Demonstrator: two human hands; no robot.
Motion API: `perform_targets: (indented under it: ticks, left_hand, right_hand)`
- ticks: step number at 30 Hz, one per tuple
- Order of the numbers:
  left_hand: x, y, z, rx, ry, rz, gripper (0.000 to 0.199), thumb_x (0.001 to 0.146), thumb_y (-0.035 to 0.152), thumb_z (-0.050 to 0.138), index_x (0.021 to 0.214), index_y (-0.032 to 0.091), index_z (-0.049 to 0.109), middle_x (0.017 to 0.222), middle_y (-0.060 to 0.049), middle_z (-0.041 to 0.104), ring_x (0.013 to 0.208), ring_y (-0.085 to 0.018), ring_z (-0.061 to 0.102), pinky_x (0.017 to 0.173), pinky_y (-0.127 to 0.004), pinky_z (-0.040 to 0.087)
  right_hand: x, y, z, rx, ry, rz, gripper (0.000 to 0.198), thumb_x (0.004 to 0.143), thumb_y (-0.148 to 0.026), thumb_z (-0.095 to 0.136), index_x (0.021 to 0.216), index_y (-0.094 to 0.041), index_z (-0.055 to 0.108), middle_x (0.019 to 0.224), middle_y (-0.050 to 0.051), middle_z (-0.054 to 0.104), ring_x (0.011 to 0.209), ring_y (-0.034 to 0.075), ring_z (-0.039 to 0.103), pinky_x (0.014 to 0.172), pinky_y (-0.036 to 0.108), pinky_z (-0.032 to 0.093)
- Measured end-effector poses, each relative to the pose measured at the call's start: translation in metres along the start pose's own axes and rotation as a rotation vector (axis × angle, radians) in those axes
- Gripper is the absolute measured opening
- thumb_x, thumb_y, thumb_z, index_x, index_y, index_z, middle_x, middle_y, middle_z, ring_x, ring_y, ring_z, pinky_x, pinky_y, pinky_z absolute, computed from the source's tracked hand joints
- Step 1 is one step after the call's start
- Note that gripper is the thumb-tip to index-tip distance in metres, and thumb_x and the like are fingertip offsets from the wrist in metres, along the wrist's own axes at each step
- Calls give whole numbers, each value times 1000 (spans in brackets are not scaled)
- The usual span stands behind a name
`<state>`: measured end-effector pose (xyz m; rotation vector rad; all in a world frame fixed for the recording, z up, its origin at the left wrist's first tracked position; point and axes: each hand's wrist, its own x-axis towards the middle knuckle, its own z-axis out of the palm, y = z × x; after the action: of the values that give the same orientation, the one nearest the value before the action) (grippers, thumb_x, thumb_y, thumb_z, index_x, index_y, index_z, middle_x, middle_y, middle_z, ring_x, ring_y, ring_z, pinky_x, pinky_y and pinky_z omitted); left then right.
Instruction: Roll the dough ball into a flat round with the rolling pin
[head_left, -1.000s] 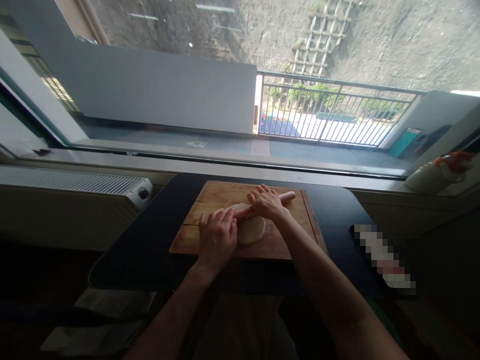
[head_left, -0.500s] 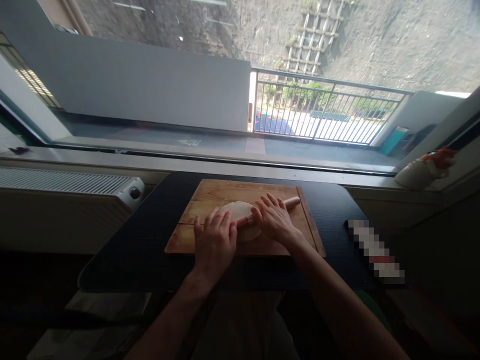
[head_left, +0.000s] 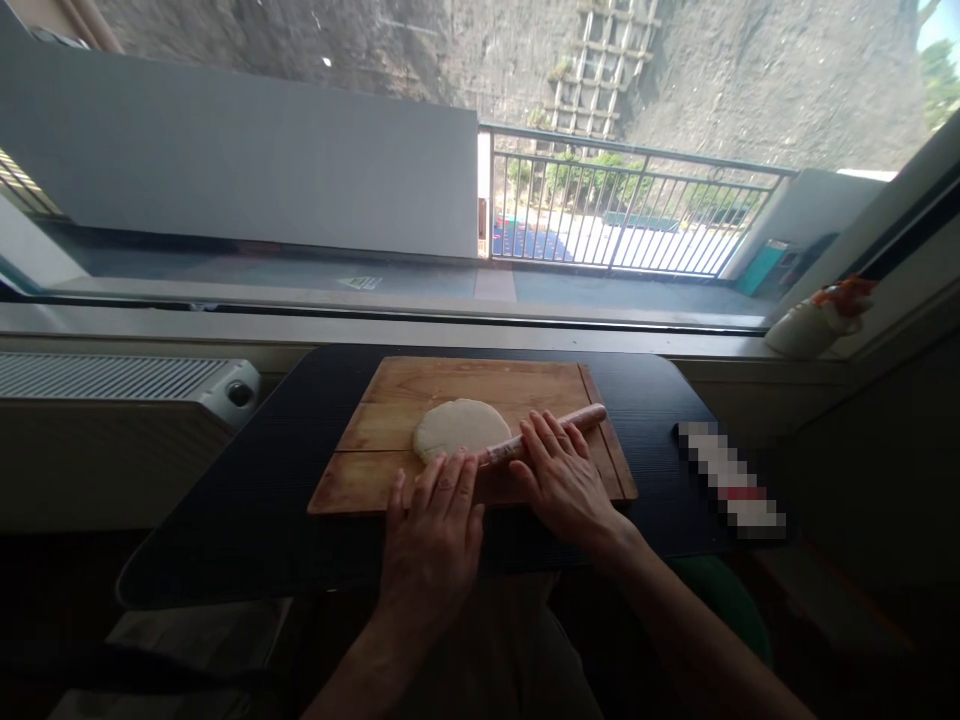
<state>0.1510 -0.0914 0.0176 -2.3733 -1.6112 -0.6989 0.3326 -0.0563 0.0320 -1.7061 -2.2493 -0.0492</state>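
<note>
A pale, flat round of dough lies on a wooden board. A wooden rolling pin slants across the near right edge of the dough, its far end pointing right. My left hand rests palm down at the pin's near left end, fingers stretched forward and covering that end. Over the pin's right half lies my right hand, fingers extended across it and thumb apart on the near side. Neither hand is closed round the pin. The undersides of both hands are hidden.
The board sits on a dark table against a window sill. At the right of the table lies a dark object with a pixelated surface. A white radiator stands left, and a white pot-like ornament is on the sill.
Both hands and the rolling pin have come back toward me, uncovering more of the dough. The whole view has shifted slightly.
</note>
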Motion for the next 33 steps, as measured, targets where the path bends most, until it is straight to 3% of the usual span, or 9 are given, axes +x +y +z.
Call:
perform_targets:
  ticks: [2,8,10,13,18,20,28,30,33]
  left_hand:
    - [10,-2,2,18,0,-39,48,88,29,37,134,16,41,138,-10,44,127,-27,37,108,-53,15]
    - [70,-33,8,84,-21,-211,43,89,37,32,119,17,55,123,-11,57,113,-29,49,101,-57,23]
    - [78,-40,8,73,-54,-221,42,90,38,31,116,19,57,120,-10,60,112,-28,50,100,-56,25]
    - [66,-36,5,44,-73,-141,41,90,36,31,119,18,54,122,-9,59,116,-26,48,101,-53,26]
    - [22,-15,-3,11,-55,33,44,90,28,33,131,18,44,134,-8,50,124,-23,42,108,-50,18]
    - [17,-12,-2,9,-49,43,46,89,27,34,133,17,41,136,-9,47,126,-24,40,109,-50,16]
    - [78,-43,10,43,-52,-187,41,91,33,30,119,18,55,127,-9,56,123,-28,42,104,-60,17]
    - [80,-46,9,30,-66,-195,40,91,33,29,117,19,56,126,-8,57,124,-26,42,105,-58,19]
    - [60,-37,3,-2,-68,-109,40,91,29,30,122,19,52,128,-8,55,125,-23,41,108,-52,18]
  right_hand:
    - [16,-2,2,10,-10,4,56,94,-49,19,136,-17,36,146,9,29,137,21,14,110,43,8]
    - [119,-18,7,58,-173,4,50,93,-49,20,114,-21,55,134,11,44,129,26,30,102,50,22]
    - [131,-20,7,62,-214,0,48,93,-49,22,111,-21,56,131,10,47,127,25,32,101,50,25]
    - [107,-15,6,73,-155,-25,51,94,-49,17,113,-21,55,135,9,45,131,24,26,104,48,20]
    - [24,-2,0,60,-21,-61,49,95,-45,21,134,-21,37,145,8,31,136,21,17,109,41,11]
    - [15,0,-2,45,-24,-70,50,95,-45,23,136,-21,34,146,8,30,136,21,16,109,41,10]
    - [127,-15,5,33,-207,-73,44,94,-46,21,114,-24,54,131,8,47,129,23,29,101,47,25]
    - [133,-17,4,33,-218,-82,44,94,-46,21,112,-24,55,130,8,48,128,23,31,100,46,26]
    - [99,-13,5,37,-111,-80,49,94,-48,18,117,-22,53,138,8,41,133,23,23,105,45,21]
